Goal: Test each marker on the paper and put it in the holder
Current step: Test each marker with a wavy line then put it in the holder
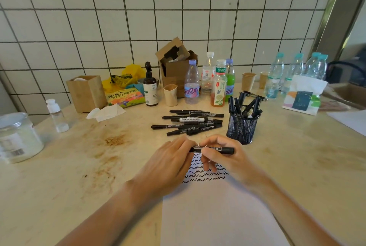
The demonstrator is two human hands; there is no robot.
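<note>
Both my hands hold one black marker (225, 150) level above the top of the white paper (213, 216). My left hand (170, 166) grips its left end, my right hand (223, 158) curls round its middle, and the capped right end sticks out. Rows of black squiggles (206, 175) cover the paper's upper part. A pile of several black markers (190, 122) lies on the table beyond my hands. The black mesh holder (242, 127) stands to the right of the pile with several markers upright in it.
Along the tiled wall stand a wooden box (87, 93), a spray bottle (150, 87), a cardboard box (176, 65), paper cups and several drink bottles (218, 87). A plastic jar (17, 136) sits far left. A tissue pack (303, 97) lies right.
</note>
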